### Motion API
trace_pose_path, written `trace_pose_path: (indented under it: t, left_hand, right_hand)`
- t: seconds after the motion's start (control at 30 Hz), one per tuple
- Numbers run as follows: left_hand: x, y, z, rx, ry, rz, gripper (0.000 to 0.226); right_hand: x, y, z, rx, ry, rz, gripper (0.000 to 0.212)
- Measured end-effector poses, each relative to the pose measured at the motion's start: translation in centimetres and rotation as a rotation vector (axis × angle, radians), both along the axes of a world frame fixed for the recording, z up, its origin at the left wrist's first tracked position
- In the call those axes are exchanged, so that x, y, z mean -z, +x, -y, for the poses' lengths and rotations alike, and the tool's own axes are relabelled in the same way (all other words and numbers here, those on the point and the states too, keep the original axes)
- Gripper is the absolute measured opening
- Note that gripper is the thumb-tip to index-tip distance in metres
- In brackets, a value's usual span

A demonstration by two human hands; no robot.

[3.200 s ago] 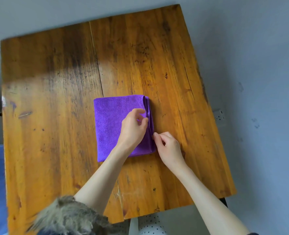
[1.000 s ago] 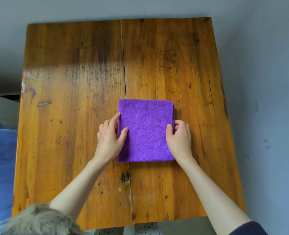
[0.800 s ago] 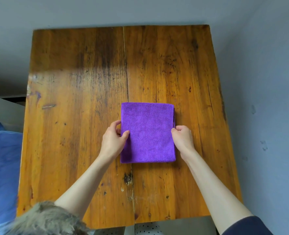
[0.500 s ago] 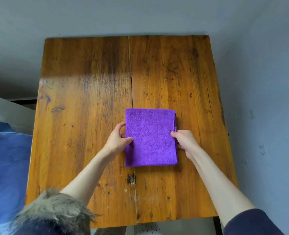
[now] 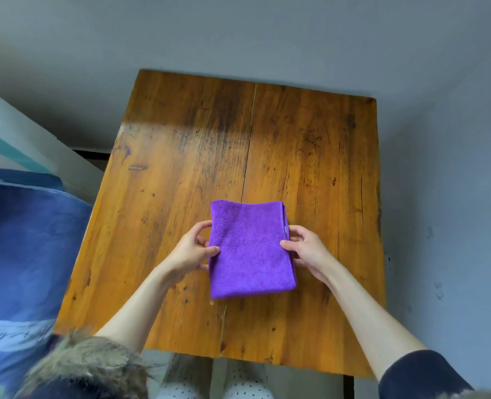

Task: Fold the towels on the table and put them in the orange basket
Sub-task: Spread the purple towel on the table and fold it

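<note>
Two bare hands are gripping a folded purple towel (image 5: 251,249) by its side edges. The left hand (image 5: 191,250) is pinching the left edge, thumb lying on top and fingers curling underneath. The right hand (image 5: 306,250) is pinching the right edge the same way, thumb on the top face, where the stacked layers are showing. The towel is forming a neat, near-square pad of fuzzy microfibre, sitting over the middle of the table (image 5: 157,226), slightly toward the near edge; whether it is resting on the wood or lifting just off it cannot be told.

The table is a rectangular wooden top, glossy amber, with dark grain streaks, small scuffs and a seam running down its centre. A band of light is crossing its far half. Plain grey wall is surrounding it behind and to the right. A blue fabric (image 5: 22,240) is lying off to the left. The right forearm is ending in a dark sleeve (image 5: 422,375).
</note>
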State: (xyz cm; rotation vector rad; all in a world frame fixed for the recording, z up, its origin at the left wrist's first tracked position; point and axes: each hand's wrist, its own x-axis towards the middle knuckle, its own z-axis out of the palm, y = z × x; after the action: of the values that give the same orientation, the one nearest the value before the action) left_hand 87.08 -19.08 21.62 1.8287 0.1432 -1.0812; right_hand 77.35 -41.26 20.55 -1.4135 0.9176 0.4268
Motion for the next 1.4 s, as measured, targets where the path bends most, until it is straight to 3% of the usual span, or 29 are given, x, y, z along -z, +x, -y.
trace_pose_path:
  t: [0.37, 0.53, 0.73, 1.1, 1.4]
  left_hand:
    - [-9.9, -3.6, -12.7, -0.374, -0.063, 0.132, 0.056]
    - [-14.9, -5.5, -22.3, -0.528, -0.093, 0.292, 0.056]
    - [-18.1, -11.8, -35.9, -0.794, -0.140, 0.355, 0.053]
    - [-18.7, -24.1, -56.1, -1.205, -0.084, 0.368, 0.050]
    - [-14.1, -22.7, -65.7, -1.342, -0.009, 0.266, 0.055]
  right_hand:
    - [-11.1, 5.3, -10.3, -0.338, 0.002, 0.173, 0.032]
    - [-15.9, 8.0, -20.0, -0.537, 0.000, 0.288, 0.030]
    - [-19.6, 7.5, -35.2, -0.741, 0.049, 0.393, 0.030]
    - [-19.7, 2.9, -61.1, -1.123, 0.096, 0.393, 0.030]
    - [-15.5, 6.3, -73.0, -1.230, 0.107, 0.276, 0.031]
